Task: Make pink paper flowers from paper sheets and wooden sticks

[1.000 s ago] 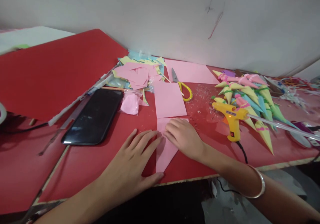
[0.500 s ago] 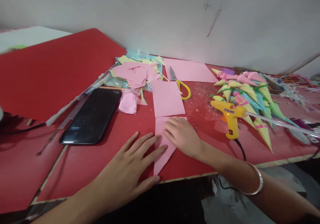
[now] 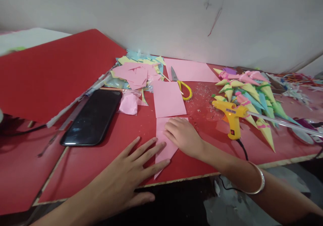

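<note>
A piece of pink paper (image 3: pixel 165 152), its lower end tapering to a point, lies near the table's front edge. My left hand (image 3: pixel 131 172) is open, its spread fingers resting partly on the paper's left side and its thumb out past the table edge. My right hand (image 3: pixel 185 135) is closed, with curled fingers pressed together on the paper's upper part; its fingertips are partly hidden. Just beyond lies a pink paper square (image 3: pixel 169 99). Scissors with yellow handles (image 3: pixel 185 91) lie beside the square, their lower parts partly covered by it.
At left lie a black phone (image 3: pixel 92 118) and a large red board (image 3: pixel 55 74). Paper scraps (image 3: pixel 136 72) and a bag of pink material (image 3: pixel 128 103) lie behind. At right are a yellow glue gun (image 3: pixel 232 116) and several paper cones (image 3: pixel 252 93). A pink sheet (image 3: pixel 191 70) lies near the wall.
My left hand has slid slightly down toward the table edge, its thumb moving off the paper's tip past the edge. The right hand stays on the paper.
</note>
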Demonstrator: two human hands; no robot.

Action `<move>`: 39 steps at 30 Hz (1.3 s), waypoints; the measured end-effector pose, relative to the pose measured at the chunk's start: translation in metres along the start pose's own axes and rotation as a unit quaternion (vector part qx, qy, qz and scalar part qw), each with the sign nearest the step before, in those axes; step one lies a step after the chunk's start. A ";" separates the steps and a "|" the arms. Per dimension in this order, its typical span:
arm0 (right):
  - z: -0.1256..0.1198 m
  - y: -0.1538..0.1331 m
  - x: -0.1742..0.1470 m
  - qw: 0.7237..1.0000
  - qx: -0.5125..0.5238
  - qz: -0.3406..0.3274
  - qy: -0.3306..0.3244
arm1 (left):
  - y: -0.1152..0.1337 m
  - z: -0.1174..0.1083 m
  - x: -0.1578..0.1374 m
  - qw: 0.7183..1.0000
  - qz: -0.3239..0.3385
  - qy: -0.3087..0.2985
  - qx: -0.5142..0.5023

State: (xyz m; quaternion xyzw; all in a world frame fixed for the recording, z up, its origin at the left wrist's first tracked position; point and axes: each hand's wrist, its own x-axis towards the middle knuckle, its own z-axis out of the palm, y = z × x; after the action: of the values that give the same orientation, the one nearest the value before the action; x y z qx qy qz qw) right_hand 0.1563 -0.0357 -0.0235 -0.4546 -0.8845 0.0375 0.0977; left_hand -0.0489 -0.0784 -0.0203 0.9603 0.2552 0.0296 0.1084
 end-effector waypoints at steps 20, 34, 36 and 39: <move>0.001 0.000 0.001 1.000 0.008 0.001 0.007 | -0.003 -0.029 -0.011 0.989 -0.013 -0.020 -0.147; 0.001 0.000 0.002 1.000 0.009 0.000 0.009 | 0.003 -0.002 0.013 0.993 -0.111 0.037 0.012; 0.001 0.000 0.003 1.000 0.010 0.000 0.009 | 0.002 -0.002 0.009 0.993 -0.107 0.038 0.031; 0.000 0.000 0.005 1.000 0.016 -0.008 -0.005 | -0.001 0.001 0.007 0.992 -0.107 0.042 0.053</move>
State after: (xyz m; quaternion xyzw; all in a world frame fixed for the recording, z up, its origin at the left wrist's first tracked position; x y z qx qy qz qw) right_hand 0.1536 -0.0321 -0.0232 -0.4458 -0.8879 0.0531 0.1005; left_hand -0.0428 -0.0741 -0.0215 0.9297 0.3624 0.0448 0.0487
